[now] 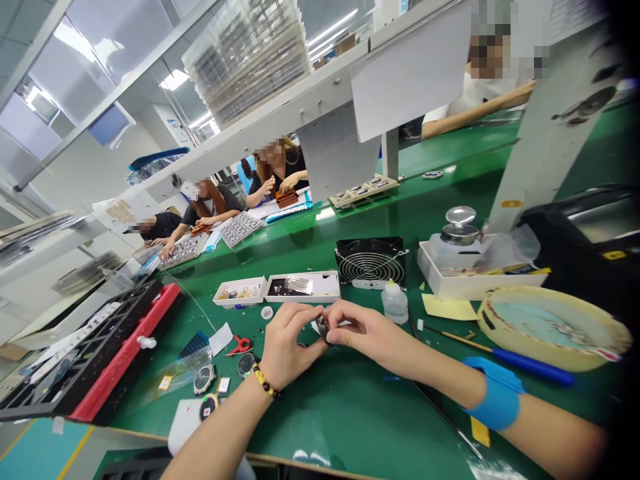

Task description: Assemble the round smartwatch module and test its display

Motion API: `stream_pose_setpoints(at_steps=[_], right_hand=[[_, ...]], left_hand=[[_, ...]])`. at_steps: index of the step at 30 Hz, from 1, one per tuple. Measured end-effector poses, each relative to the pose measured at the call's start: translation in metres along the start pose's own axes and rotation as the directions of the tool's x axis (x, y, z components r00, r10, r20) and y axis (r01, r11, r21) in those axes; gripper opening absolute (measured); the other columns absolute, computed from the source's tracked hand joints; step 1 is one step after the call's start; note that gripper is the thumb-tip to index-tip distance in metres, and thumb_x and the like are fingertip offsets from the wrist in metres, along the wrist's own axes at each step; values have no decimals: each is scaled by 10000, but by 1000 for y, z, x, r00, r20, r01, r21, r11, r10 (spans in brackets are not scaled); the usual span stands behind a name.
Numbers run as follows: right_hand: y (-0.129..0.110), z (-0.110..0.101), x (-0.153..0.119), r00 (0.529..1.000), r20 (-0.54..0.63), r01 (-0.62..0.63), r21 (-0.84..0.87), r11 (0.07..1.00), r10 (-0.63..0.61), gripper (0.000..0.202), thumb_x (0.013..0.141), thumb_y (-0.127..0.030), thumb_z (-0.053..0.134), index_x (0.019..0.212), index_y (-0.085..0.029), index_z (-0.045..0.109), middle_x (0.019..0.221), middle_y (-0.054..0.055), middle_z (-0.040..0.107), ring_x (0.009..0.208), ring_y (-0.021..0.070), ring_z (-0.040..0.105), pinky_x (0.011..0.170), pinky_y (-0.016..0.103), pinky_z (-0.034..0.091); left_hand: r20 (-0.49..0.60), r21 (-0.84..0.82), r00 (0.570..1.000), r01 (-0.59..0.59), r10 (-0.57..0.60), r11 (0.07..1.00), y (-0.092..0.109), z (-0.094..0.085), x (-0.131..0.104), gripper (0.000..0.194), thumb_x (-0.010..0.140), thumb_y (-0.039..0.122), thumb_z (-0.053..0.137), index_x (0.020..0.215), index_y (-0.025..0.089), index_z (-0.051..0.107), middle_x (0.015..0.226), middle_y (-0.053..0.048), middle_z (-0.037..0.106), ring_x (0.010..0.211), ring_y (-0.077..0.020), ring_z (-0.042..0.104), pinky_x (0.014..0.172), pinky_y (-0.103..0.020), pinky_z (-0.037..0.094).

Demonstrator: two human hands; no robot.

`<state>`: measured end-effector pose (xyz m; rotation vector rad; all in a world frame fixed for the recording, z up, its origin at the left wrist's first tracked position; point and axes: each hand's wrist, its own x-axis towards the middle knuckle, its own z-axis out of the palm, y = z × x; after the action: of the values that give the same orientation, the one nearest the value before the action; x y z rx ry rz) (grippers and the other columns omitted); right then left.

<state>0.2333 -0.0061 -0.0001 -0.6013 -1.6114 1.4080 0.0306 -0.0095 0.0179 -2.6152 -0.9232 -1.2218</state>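
Observation:
My left hand (287, 343) and my right hand (363, 330) meet above the green bench (360, 407). Both pinch a small dark round part (323, 328) between their fingertips; most of it is hidden by the fingers. A beaded bracelet circles my left wrist, and a blue strap (495, 393) wraps my right one. Two round watch cases (204, 379) and a dark round piece (246, 363) lie left of my left hand. Red tweezers (241, 345) rest nearby.
Two white trays (303, 287) sit behind my hands, beside a small fan (371, 261) and a squeeze bottle (395, 301). A yellow dish (550, 327) and blue-handled tool (520, 363) lie right. Black and red trays (100, 353) stand left. Other people work across the bench.

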Motion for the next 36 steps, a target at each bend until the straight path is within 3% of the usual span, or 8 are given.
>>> stream_pose_setpoints(at_steps=[4, 10, 16, 20, 27, 30, 33, 36], right_hand=[[-2, 1, -4, 995, -1, 94, -301, 949, -99, 207, 975, -369, 599, 832, -236, 529, 971, 8, 577, 916, 201, 558, 851, 353, 452], [0, 0, -11, 974, 92, 213, -678, 703, -206, 225, 963, -380, 659, 892, -229, 508, 994, 25, 603, 888, 222, 598, 782, 356, 465], [3, 0, -11, 961, 92, 233, -778, 583, -262, 226, 966, -400, 654, 912, -217, 532, 929, 29, 656, 839, 224, 642, 703, 326, 454], [4, 2, -11, 964, 58, 188, -841, 507, -261, 255, 979, -427, 621, 867, -210, 547, 856, 32, 669, 776, 231, 645, 649, 328, 392], [0, 6, -10, 977, -66, 64, -812, 579, -202, 294, 1022, -335, 500, 752, -220, 491, 744, 9, 619, 660, 193, 575, 591, 314, 309], [-1, 3, -8, 982, -116, 9, -764, 645, -151, 317, 1044, -356, 449, 758, -227, 490, 721, -12, 608, 620, 168, 559, 549, 289, 308], [0, -1, -6, 983, -140, -20, -716, 698, -116, 341, 1058, -413, 414, 782, -234, 504, 711, -24, 607, 621, 160, 574, 540, 273, 341], [2, -3, -4, 983, -149, -27, -685, 728, -103, 368, 1061, -454, 399, 776, -239, 490, 704, -25, 598, 629, 165, 579, 543, 274, 363]], left_hand=[[19, 47, 1000, 13, -14, 999, -1, -2, 1, 381, 818, 221, 776, 1182, 223, 664, 1064, -70, 733, 963, -216, 689, 843, -348, 579], [75, 12, 989, 126, -127, 992, 0, -1, 0, 449, 750, 135, 807, 1170, 219, 675, 1073, -60, 721, 947, -212, 680, 849, -344, 571], [175, -91, 963, 225, -207, 970, -1, 1, 0, 399, 796, 220, 809, 1170, 208, 669, 1038, -67, 710, 913, -205, 659, 802, -330, 563], [215, -104, 954, 237, -211, 966, -1, 3, 0, 448, 782, 167, 788, 1208, 208, 656, 1051, -66, 696, 918, -203, 644, 810, -329, 553], [217, -135, 935, 315, -282, 940, 4, 8, -2, 352, 792, 159, 737, 1130, 209, 652, 1038, -56, 672, 900, -186, 633, 826, -334, 543], [294, -380, 852, 520, -433, 765, 2, 10, 0, 474, 765, 266, 813, 1192, 198, 619, 1134, -84, 669, 976, -202, 661, 841, -332, 571], [448, -605, 722, 679, -527, 416, -2, 11, 3, 571, 791, 420, 811, 1256, 174, 589, 1137, -108, 682, 1004, -213, 681, 833, -329, 590], [503, -633, 649, 726, -571, 268, -8, 11, 4, 427, 817, 478, 785, 1033, 132, 660, 988, -87, 706, 888, -177, 693, 818, -321, 590]])
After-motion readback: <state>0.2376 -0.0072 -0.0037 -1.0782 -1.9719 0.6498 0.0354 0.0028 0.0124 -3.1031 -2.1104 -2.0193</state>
